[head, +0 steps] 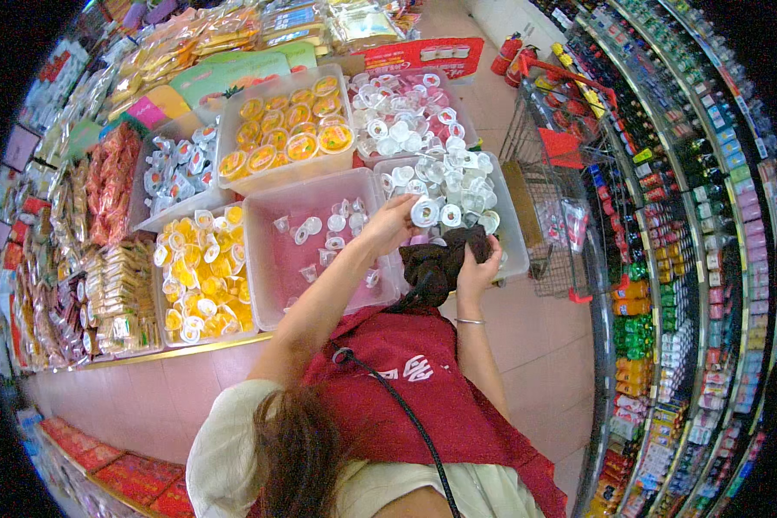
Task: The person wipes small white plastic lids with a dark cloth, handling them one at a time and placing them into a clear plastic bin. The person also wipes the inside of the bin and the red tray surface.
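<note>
My left hand (392, 226) holds a small clear jelly cup (425, 212) with a white printed lid by its edge, over the seam between two plastic bins. A crumpled black cloth (432, 265) is in my right hand (479, 262), at the near side of the bin of clear jelly cups (463, 175). Left of it, a plastic bin (265, 259) with a pink bottom holds scattered small cups (337, 223). Beneath the cloth, part of the right bin is hidden.
Bins of yellow jelly cups (207, 272), larger orange cups (291, 129) and pink-and-white cups (405, 110) surround the work area. A wire shopping cart (557, 194) stands at right, before shelves of bottles (673, 259). Two fire extinguishers (506, 53) stand behind the cart.
</note>
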